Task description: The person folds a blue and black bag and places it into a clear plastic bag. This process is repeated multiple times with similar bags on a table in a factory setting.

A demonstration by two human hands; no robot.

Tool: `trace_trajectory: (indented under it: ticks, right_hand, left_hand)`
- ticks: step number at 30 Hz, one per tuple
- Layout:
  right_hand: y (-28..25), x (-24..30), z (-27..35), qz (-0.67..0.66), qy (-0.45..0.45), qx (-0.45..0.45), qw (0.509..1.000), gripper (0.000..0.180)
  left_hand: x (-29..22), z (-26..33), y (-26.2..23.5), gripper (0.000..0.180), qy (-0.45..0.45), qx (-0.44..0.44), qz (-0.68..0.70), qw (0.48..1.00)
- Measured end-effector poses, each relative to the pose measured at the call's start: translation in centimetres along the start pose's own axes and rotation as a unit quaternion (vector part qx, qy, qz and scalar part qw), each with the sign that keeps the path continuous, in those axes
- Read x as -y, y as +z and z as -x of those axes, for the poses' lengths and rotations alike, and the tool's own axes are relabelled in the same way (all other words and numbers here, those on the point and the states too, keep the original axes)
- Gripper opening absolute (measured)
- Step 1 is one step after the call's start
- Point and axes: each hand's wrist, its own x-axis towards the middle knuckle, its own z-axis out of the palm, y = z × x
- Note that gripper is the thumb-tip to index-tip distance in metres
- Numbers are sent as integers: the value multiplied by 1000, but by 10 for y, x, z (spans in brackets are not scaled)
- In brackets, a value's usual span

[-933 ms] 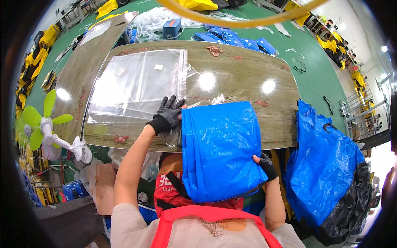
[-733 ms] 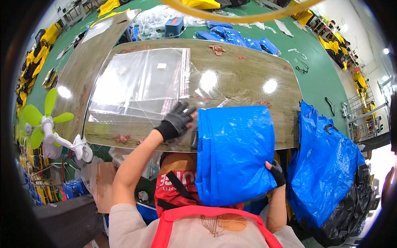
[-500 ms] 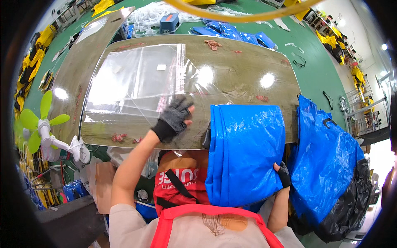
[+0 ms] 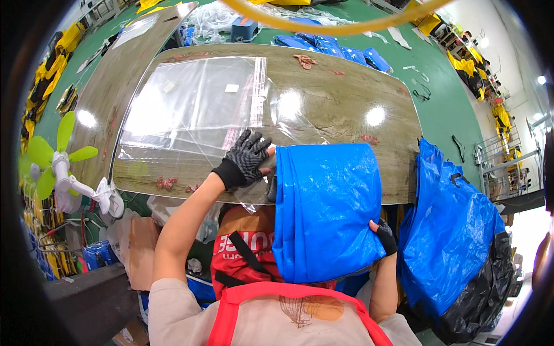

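Note:
My left hand [image 4: 247, 160], in a dark fingerless glove, lies with its fingers spread over the near right corner of a stack of clear plastic bags [image 4: 190, 109]. Beside its thumb is the far left corner of a folded blue tarpaulin sheet [image 4: 329, 207]. That sheet rests partly on the table [image 4: 346, 109] and hangs over its near edge toward me. My right hand [image 4: 384, 235], gloved the same way, grips the sheet's near right edge, thumb on top; its other fingers are hidden underneath.
A larger blue and black tarpaulin pile [image 4: 456, 230] stands at the table's right. A small fan with green blades [image 4: 59, 155] is at the left. Pinkish scraps [image 4: 304, 61] lie on the tabletop. A yellow hose-like band [image 4: 334, 26] crosses the top of view.
The folded blue sheet has shifted left, carried by my right hand. My left hand has settled onto the bags beside it with its fingers spread.

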Motion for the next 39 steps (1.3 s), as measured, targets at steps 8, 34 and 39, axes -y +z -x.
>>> trace_trajectory:
  ticks: [8, 34, 39]
  right_hand:
    - [13, 6, -4, 2, 9, -6, 1000, 64]
    - [193, 107, -229, 390, -126, 296, 863, 47]
    - [144, 115, -220, 307, -195, 233, 902, 32]
  left_hand:
    - [21, 4, 26, 44, -40, 10, 130, 991]
    - [0, 16, -92, 62, -11, 48, 206, 977]
    - [-6, 21, -86, 66, -103, 41, 113, 987]
